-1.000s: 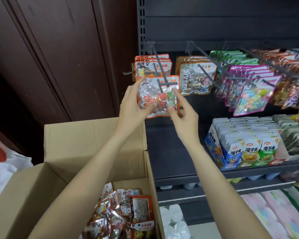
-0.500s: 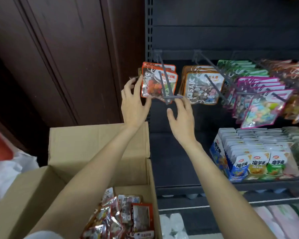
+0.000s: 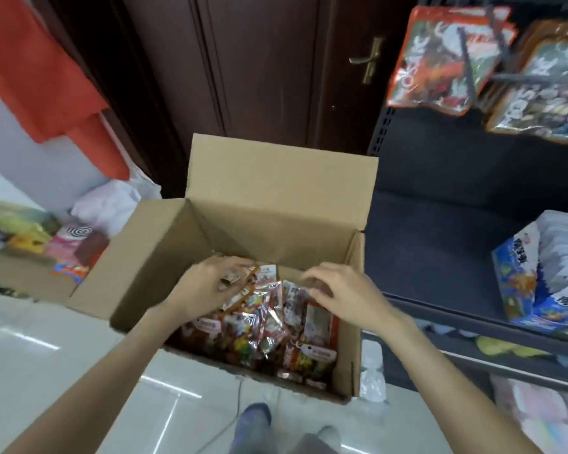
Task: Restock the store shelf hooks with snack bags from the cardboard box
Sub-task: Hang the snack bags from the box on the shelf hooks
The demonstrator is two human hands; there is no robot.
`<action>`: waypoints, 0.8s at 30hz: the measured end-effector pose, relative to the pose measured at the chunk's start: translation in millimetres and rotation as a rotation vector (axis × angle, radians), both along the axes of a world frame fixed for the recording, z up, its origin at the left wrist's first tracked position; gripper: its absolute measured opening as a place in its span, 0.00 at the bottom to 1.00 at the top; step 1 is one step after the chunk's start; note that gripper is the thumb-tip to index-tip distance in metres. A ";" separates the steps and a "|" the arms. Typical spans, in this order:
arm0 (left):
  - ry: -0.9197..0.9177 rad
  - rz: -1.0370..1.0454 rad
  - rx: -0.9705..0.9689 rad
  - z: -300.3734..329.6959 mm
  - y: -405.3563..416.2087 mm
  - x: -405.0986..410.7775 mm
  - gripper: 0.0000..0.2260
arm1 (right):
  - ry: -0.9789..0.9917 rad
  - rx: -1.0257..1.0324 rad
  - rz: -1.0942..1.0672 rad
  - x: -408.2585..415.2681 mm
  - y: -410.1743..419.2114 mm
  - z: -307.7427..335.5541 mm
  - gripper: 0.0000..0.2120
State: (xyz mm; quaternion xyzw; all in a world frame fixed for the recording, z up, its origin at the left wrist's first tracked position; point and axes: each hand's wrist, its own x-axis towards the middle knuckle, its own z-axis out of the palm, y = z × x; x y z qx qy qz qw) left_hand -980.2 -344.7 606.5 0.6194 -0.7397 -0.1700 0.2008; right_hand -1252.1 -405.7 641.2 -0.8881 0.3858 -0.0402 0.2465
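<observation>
Head view, both hands, left (image 3: 207, 286), right (image 3: 345, 294), over snack bags (image 3: 259, 326) in cardboard box (image 3: 276, 204)

Both hands off the hook area and down in the box (image 3: 276, 178) now. Left hand (image 3: 207, 286) is among the snack bags (image 3: 263, 326) at the left side, fingers curled into the pile; grip unclear from blur. Right hand (image 3: 338, 296) hovers over the bags, fingers bent, holding nothing. The orange bag (image 3: 440, 57) handled before hangs on its hook
</observation>
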 end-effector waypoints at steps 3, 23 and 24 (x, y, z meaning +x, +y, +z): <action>-0.119 -0.009 0.045 -30.5 -2.3 30.3 0.17 | 0.223 0.099 0.061 37.0 -13.0 -34.5 0.19; -0.332 -0.499 0.673 -175.0 -115.1 19.2 0.47 | 0.635 0.288 -0.273 97.0 -33.0 -191.2 0.52; -0.332 -0.505 0.676 -174.8 -116.3 18.3 0.47 | 0.631 0.265 -0.263 95.7 -35.4 -194.3 0.53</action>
